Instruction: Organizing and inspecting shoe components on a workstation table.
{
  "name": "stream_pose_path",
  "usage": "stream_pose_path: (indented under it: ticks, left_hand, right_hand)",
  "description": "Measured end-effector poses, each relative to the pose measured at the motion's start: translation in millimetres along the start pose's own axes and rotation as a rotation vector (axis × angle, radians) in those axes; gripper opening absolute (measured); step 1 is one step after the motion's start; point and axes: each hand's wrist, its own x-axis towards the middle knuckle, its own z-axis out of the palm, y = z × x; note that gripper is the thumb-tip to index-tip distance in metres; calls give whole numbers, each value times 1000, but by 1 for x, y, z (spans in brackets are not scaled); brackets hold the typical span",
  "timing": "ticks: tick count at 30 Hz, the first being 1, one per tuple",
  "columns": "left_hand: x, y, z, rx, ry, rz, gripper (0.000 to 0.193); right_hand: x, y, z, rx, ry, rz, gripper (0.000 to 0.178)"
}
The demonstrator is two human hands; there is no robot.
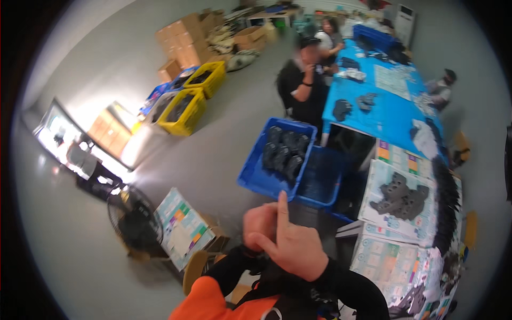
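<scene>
My left hand [258,223] is curled into a fist with nothing visible in it, and a dark band sits on its wrist. My right hand [297,248] lies against it, index finger pointing straight up and the other fingers folded. Both sleeves are black, with orange cloth below them. Just beyond the hands stands a blue crate [253,178] holding several dark moulded parts [282,152]. A second blue crate [321,178] sits beside it on the right.
At right, a table covered in printed sheets [386,261] carries a pile of dark grey parts [401,196]. Farther off, people stand at a long blue table [381,114]. Yellow crates [184,111], cardboard boxes [184,38], a floor fan [133,223] and a sheet-covered box [184,230] are at left.
</scene>
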Motion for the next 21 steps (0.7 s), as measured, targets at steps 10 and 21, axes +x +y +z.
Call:
stream_pose_path:
  ticks: [10,21]
  left_hand:
    - [6,-61,-75,227,94,-466,85]
    - [15,-114,-113,136,55,-600,91]
  right_hand:
    - [25,25,18,-319,635,-473,75]
    - [14,57,31,-43,480,-351,40]
